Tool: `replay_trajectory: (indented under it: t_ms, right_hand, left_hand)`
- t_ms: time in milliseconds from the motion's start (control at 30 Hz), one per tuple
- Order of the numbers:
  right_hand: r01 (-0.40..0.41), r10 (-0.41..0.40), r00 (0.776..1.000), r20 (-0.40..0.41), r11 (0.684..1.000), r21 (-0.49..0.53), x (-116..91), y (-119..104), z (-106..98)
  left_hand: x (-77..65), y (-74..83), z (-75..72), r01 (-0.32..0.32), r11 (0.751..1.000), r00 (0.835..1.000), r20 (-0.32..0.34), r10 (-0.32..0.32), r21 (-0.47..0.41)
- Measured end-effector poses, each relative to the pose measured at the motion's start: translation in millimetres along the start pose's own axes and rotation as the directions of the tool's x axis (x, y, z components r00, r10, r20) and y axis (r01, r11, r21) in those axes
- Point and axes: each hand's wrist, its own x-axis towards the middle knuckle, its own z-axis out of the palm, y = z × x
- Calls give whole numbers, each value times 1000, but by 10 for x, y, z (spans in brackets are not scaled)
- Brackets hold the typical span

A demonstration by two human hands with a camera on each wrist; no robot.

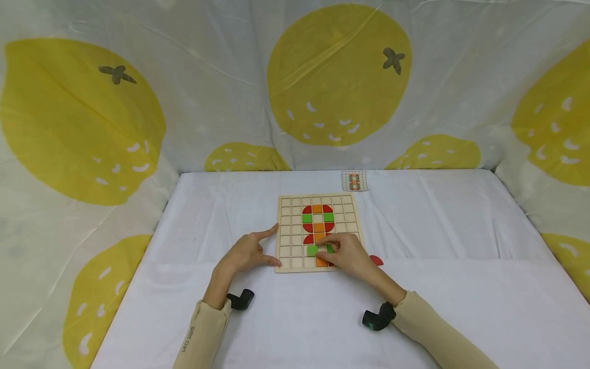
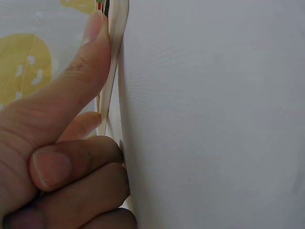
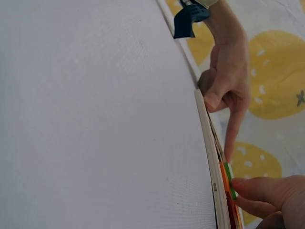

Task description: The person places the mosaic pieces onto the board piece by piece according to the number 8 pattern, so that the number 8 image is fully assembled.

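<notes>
In the head view, my right hand (image 1: 349, 254) pinches a green square tile (image 1: 312, 251) by its right side, low over a wooden grid board (image 1: 286, 241). The right wrist view shows the thumb and a finger at the edge of that green tile (image 3: 227, 172). My left hand (image 1: 244, 253) stands at the board's left edge, with index finger and thumb spread and touching it; its other fingers are curled under. Red quarter-round tiles (image 1: 308, 239), orange squares (image 1: 318, 226) and green squares (image 1: 329, 217) form a figure on the grid. My right hand covers part of its lower end.
A loose red tile (image 1: 376, 260) lies on the white cloth right of the board. Behind the board is a small card (image 1: 354, 181) printed with a similar grid figure. White fabric with yellow fruit (image 1: 338, 74) hangs round the table's back and sides.
</notes>
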Motion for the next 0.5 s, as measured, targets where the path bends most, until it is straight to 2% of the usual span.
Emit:
replay_trajectory:
  t_ms: [500]
  right_hand:
    - [8, -8, 1000, -10, 1000, -25, 39, -47, 53]
  left_hand:
    - [2, -13, 2, -10, 1000, 1000, 0, 10, 1]
